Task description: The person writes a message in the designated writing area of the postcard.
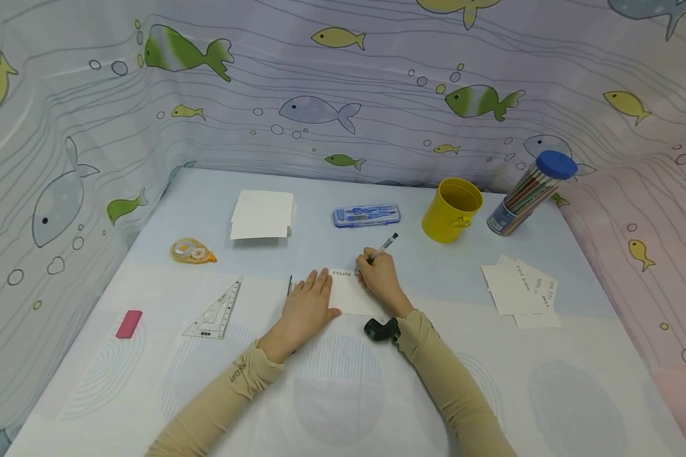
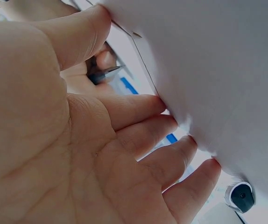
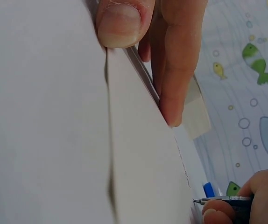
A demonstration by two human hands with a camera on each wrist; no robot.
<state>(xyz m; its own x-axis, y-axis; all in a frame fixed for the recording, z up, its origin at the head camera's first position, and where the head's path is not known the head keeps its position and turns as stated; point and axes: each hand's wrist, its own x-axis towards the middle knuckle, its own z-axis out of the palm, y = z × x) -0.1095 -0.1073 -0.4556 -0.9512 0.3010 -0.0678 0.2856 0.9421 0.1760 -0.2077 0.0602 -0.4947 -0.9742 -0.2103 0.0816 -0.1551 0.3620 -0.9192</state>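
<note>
A small white card (image 1: 354,297) lies in the middle of the table, with a line of handwriting along its far edge. My left hand (image 1: 305,310) rests flat on the card's left side, fingers straight; its thumb (image 3: 120,25) presses the near edge in the right wrist view. My right hand (image 1: 384,282) grips a pen (image 1: 385,245), whose tip meets the card at the end of the written line in the right wrist view. Partly hidden beneath my left hand is a slim dark stick-like object (image 1: 289,285).
Blank cards (image 1: 260,216), a blue case (image 1: 367,216), a yellow bucket (image 1: 444,222) and a pencil jar (image 1: 520,202) stand at the back. Left are correction tape (image 1: 192,251), a set square (image 1: 220,312) and a pink eraser (image 1: 128,324). Written cards (image 1: 505,292) lie right.
</note>
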